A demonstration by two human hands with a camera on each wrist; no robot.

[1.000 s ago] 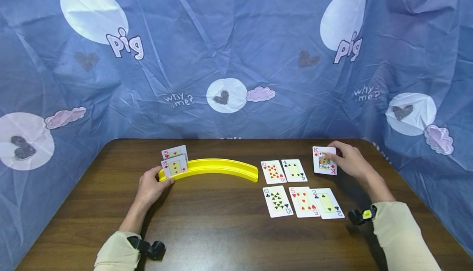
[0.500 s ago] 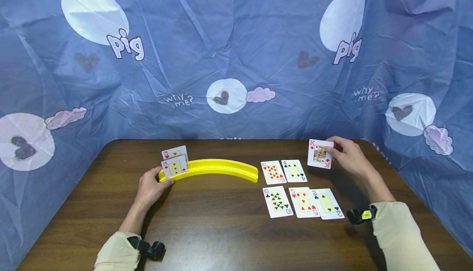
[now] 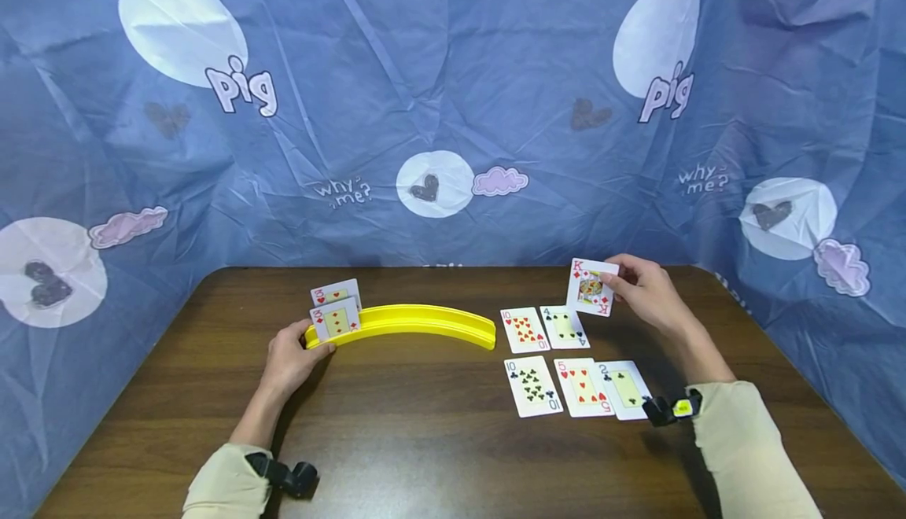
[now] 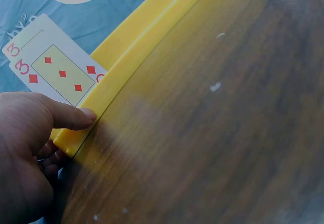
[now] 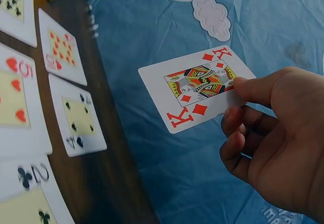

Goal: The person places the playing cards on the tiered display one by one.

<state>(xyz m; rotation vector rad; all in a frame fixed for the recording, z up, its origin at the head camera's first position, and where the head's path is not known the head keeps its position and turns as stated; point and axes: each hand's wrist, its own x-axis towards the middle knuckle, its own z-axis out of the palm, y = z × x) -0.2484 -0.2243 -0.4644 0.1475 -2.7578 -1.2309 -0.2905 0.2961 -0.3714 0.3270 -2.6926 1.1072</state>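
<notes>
My left hand [image 3: 289, 358] grips the left end of a curved yellow playing card holder [image 3: 425, 322], thumb along its front, as the left wrist view shows. Upright in the holder's left end are the three of diamonds [image 4: 62, 74] and, partly hidden behind it, the three of hearts [image 3: 329, 293]. Raised above the table at the right, the king of diamonds [image 5: 195, 89] is pinched by one edge between thumb and fingers of my right hand [image 3: 651, 296]. It faces me, tilted, just behind the four of spades [image 3: 564, 327].
Face up on the wooden table [image 3: 410, 448] lie the ten of hearts [image 3: 524, 330], the ten of clubs [image 3: 533, 387], the five of hearts [image 3: 582, 387] and the two of clubs [image 3: 623, 389], the last two overlapping. A blue printed cloth [image 3: 439, 94] hangs behind the table.
My right hand has lifted the king of diamonds and carried it leftward, tilting it. The left hand and the card holder have stayed in place.
</notes>
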